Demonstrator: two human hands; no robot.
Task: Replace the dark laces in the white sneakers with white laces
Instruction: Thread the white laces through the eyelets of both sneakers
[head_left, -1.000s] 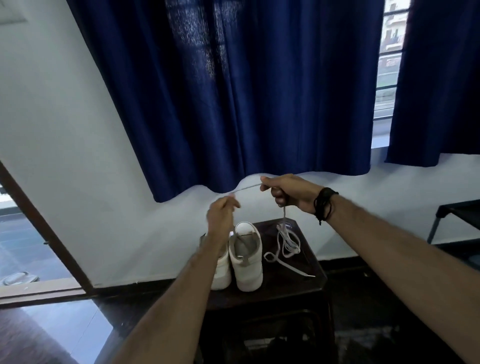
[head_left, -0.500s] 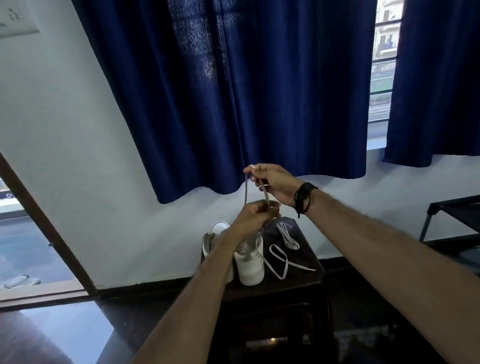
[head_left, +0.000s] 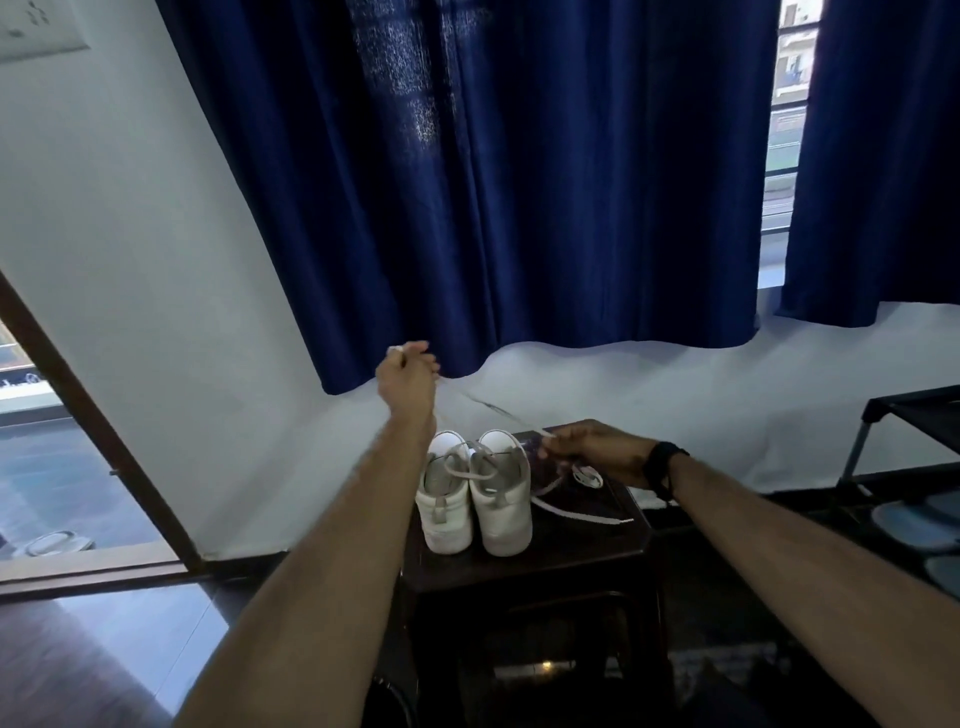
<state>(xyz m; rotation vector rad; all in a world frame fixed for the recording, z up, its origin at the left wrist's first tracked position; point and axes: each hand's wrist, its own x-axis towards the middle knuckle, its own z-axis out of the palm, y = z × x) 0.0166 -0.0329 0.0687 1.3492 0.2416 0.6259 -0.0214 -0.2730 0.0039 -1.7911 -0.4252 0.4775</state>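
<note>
On the small dark wooden stool (head_left: 582, 551) stand the two white low-top sneakers (head_left: 475, 499), side by side at its left half with heels toward the camera. A grey-looking lace is draped across their openings, so the dark laces seem at least partly out. To the right of the sneakers, on the stool top, lies a loose flat white lace (head_left: 582, 515), with a small coiled bundle of white lace (head_left: 587, 475) just behind it.

The left hand (head_left: 408, 376) is raised above the sneakers, fingers curled together and pinching one end of a thin pale lace (head_left: 491, 406). The lace runs taut, down and to the right, to the right hand (head_left: 597, 449), which hovers low just right of the sneakers — its fingertips pinch the other end. The lace is blurred, so whether it is grey or white I cannot tell.

Likely risks, as I judge them: the thin lace could slip from either pinch, since only the fingertips hold it. The right hand sits close to the sneakers and the coiled bundle — a careless sweep might knock a sneaker off the stool's edge or tangle the loose laces.

No brand, label or readable writing shows anywhere
</note>
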